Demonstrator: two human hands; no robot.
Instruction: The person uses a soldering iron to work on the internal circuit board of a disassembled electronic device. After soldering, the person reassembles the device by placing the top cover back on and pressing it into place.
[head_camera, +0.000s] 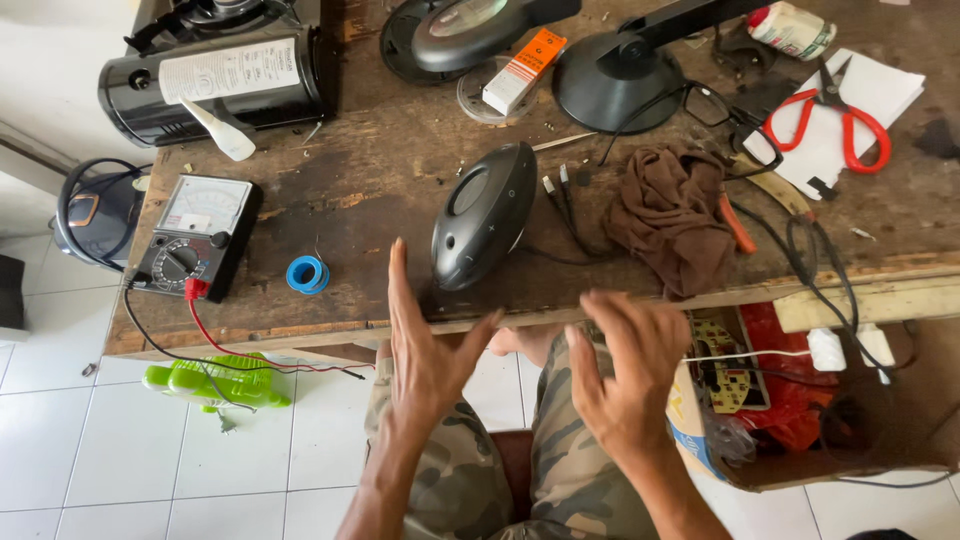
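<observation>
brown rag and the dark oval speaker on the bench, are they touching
Apart. The head view shows bare wood and a few cable plugs between the brown rag and the dark oval speaker.

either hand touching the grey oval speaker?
No: the left hand and right hand hover open short of the grey oval speaker.

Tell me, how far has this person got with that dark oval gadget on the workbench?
Laid out: a multimeter, a solder spool and red scissors. In hand: nothing; the left hand and right hand hover open, empty, near the dark oval device. Left: the device looks closed, no tool touching it.
</observation>
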